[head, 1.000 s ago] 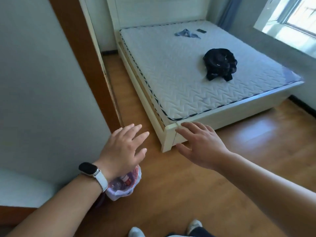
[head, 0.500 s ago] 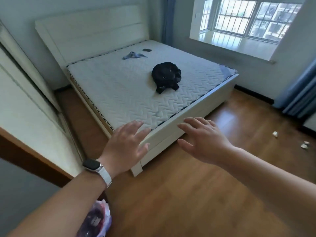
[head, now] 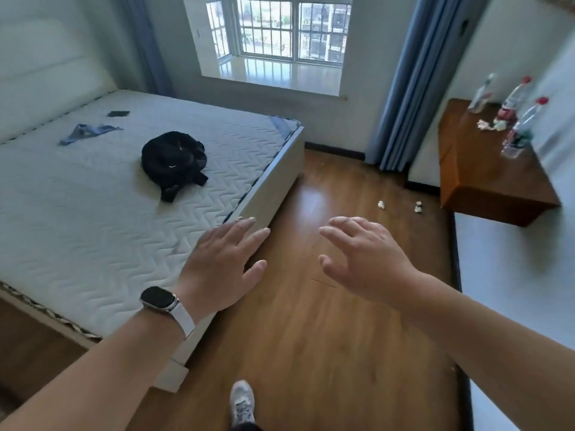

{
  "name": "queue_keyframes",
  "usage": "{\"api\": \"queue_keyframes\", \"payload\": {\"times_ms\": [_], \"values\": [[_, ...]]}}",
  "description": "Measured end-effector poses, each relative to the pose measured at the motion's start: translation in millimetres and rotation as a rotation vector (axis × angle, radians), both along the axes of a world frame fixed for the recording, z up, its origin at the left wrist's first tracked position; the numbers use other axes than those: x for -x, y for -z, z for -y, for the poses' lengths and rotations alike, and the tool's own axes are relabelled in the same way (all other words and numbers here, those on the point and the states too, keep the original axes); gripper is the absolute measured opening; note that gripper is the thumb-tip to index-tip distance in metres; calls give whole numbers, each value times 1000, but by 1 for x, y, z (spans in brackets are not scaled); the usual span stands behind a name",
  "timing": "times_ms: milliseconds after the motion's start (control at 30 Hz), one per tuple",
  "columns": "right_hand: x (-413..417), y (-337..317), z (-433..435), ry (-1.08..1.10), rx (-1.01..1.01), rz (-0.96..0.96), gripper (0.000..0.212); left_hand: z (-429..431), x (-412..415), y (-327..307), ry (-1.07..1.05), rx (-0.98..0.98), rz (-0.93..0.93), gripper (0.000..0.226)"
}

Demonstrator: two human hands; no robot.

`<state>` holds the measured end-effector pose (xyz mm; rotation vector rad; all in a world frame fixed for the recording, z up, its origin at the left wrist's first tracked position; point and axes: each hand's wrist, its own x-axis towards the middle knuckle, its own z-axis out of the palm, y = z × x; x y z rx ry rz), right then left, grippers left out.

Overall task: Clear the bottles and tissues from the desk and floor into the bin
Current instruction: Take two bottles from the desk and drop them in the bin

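Both arms reach forward from the bottom of the view, palms down, over the wooden floor [head: 311,337]. The left hand [head: 221,262] hangs above the near corner of the bed [head: 93,219]. Its fingers are straight and slightly spread, the thumb is out to the side, and it holds nothing. A watch [head: 158,298] with a pale strap sits on that wrist. The right hand [head: 364,259] is level with the left and a little apart from it. Its fingers are spread and gently bent at the knuckles, and the thumb points toward the left hand. It too is empty and touches nothing.

The things to be cleared lie ahead and to the right, well apart from both hands. Three clear plastic bottles stand on the brown desk [head: 485,178] along the right wall. The back bottle [head: 480,94] is blurred, the middle bottle [head: 511,102] has a red cap, and the near bottle [head: 522,129] is also red-capped. The desk tissues [head: 490,125] lie crumpled in a small heap among the bottles. Two balls of tissue lie on the floor near the foot of the desk: the left floor tissue [head: 381,205] toward the bed, and the right floor tissue [head: 418,207] closer to the desk.

On the bare mattress lie a black bag [head: 174,160], a strip of blue cloth [head: 87,132] and a small dark flat item [head: 118,113] near the headboard. A blue curtain [head: 404,88] hangs between the window [head: 280,29] and the desk. One pale shoe [head: 242,401] shows at the bottom edge, on the floor.
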<state>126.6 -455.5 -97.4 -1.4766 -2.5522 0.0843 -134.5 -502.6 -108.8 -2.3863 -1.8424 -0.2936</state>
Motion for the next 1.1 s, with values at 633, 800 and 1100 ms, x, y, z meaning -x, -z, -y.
{"api": "queue_keyframes", "payload": {"times_ms": [633, 800, 1100], "values": [[89, 0, -188, 425, 22, 60, 62, -313, 80, 30, 452, 31, 71, 55], [95, 3, -221, 471, 37, 75, 61, -357, 77, 35, 497, 35, 98, 51], [84, 11, -306, 475, 6, 43, 56, -446, 63, 39, 524, 26, 48, 51]]}}
